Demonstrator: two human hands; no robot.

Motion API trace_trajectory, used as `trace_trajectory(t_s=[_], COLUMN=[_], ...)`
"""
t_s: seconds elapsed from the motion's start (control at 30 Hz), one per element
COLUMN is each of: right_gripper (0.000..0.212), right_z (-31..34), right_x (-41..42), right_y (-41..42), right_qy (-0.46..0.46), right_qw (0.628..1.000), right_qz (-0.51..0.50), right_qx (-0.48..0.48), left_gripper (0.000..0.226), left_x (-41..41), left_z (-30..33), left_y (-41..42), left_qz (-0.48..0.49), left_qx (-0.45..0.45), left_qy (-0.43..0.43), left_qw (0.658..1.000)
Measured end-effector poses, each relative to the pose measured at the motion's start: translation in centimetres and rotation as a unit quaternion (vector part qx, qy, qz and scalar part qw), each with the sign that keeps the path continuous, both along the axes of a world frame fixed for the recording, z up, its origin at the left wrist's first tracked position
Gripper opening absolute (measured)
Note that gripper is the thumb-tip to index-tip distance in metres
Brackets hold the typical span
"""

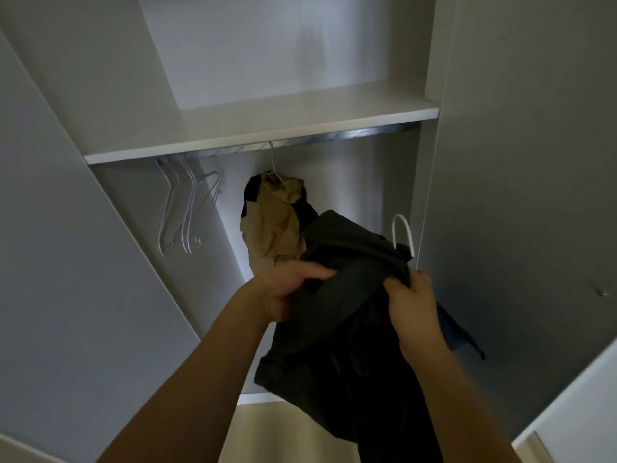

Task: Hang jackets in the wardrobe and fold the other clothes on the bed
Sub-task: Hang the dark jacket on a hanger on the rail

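I hold a dark grey jacket (347,315) up in front of the open wardrobe. My left hand (287,292) grips its fabric on the left side, and my right hand (412,302) grips it on the right. A white hanger's hook (402,233) sticks up out of the jacket's top, well below the metal rail (334,137). A tan and black jacket (277,218) hangs from the rail on a white hanger, just behind the dark one.
Several bare white hangers (187,208) hang at the rail's left end. A white shelf (260,128) sits above the rail. Open wardrobe doors stand at left (66,262) and right (534,195). Light wooden floor (277,436) shows below.
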State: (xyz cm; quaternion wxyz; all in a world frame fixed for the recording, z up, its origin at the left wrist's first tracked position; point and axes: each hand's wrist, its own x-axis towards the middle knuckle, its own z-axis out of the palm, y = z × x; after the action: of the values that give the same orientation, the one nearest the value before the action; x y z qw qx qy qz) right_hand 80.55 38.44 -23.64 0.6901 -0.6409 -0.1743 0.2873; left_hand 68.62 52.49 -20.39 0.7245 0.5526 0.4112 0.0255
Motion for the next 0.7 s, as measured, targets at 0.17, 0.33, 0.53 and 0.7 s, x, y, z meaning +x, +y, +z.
trace_trajectory(t_s=[0.17,0.33,0.53,0.7], right_gripper=[0.016,0.025,0.02,0.026], right_z=[-0.9,-0.8,-0.1,0.8], right_x=[1.0,1.6,2.2,1.4], right_y=[0.1,-0.1,-0.3,0.1], right_qy=[0.048,0.134,0.086,0.098], right_qw=[0.997,0.989,0.995,0.994], right_qz=[0.058,0.054,0.021,0.026], right_qx=[0.014,0.017,0.049,0.031], left_gripper=[0.025,0.024,0.027,0.046], left_x=[0.1,-1.6,-2.2,0.2], left_z=[1.2,3.0,4.5,3.0], left_y=[-0.5,1.3,1.0,1.0], left_qz=[-0.016,-0.04,0.109,0.221], left_qx=[0.468,0.813,0.725,0.617], left_qy=[-0.009,-0.062,-0.143,-0.192], left_qw=[0.883,0.577,0.665,0.731])
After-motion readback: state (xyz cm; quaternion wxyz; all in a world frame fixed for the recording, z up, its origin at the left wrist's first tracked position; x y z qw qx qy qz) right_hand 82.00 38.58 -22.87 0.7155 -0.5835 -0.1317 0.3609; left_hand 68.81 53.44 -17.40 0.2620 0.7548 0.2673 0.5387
